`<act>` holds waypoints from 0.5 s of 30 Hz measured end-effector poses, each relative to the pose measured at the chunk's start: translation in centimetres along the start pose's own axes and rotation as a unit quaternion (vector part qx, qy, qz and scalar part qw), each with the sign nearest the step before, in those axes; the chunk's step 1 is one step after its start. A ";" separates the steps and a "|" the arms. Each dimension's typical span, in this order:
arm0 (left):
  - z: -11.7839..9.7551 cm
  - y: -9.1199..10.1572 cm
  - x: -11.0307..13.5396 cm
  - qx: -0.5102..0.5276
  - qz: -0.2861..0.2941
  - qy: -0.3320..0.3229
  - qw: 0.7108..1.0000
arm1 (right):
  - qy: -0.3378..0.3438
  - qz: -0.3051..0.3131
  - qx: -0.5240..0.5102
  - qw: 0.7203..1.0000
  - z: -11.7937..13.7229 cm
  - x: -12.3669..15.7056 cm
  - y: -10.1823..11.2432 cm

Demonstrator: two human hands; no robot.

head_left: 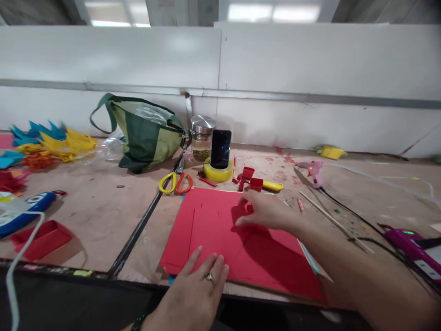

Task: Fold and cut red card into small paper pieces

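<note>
Red sheet (220,234) lies flat at lower centre, smooth, matte and rectangular, with thin slits cut in it. The left hand (196,289) presses its near edge, fingers spread and holding nothing. The right hand (265,211), loosely curled and empty, touches the far edge. Seemingly positioning; next needs steady pressure. Scissors (175,181) lie above.

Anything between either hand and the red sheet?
Nothing visible. The left hand lies flat on the near edge of the red sheet, and the right hand rests on its far part with fingers touching it. The scissors and yellow knife lie beyond the sheet.
</note>
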State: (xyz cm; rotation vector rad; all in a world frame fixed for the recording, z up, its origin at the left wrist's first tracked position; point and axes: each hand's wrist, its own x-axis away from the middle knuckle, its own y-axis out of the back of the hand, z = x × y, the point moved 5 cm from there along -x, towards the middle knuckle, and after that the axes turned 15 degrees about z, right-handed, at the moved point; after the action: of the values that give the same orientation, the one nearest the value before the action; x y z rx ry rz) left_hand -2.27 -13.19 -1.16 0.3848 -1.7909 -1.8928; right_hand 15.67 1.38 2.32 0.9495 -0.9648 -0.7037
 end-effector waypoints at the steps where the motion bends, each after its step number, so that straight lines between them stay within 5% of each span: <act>1: -0.1 -0.3 0.0 0.002 -0.004 -0.001 1.000 | -0.001 0.025 -0.006 1.000 0.4 -0.5 -0.2; 6: 0.8 0.1 0.8 0.074 -0.053 -0.012 0.996 | 0.017 0.096 -0.023 0.995 0.3 -1.5 -0.5; 8: 2.7 1.2 1.3 0.153 -0.057 0.028 0.986 | 0.039 0.110 -0.059 0.991 0.0 -1.0 0.0; 10: 5.8 3.0 1.9 0.248 -0.131 0.093 0.956 | 0.068 0.109 -0.180 0.975 -0.2 0.0 0.9; 12: 9.4 4.6 2.7 0.346 -0.265 0.184 0.881 | 0.094 0.090 -0.339 0.932 0.0 1.4 2.1; 15: 12.6 4.5 2.6 0.539 -0.393 0.224 0.710 | 0.111 0.027 -0.470 0.875 0.6 3.6 3.5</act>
State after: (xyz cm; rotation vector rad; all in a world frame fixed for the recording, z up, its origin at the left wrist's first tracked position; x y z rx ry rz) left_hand -10.32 -3.93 4.85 2.0755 -2.3299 -0.6579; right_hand 16.86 -0.31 6.92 0.1239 -0.3404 -0.8649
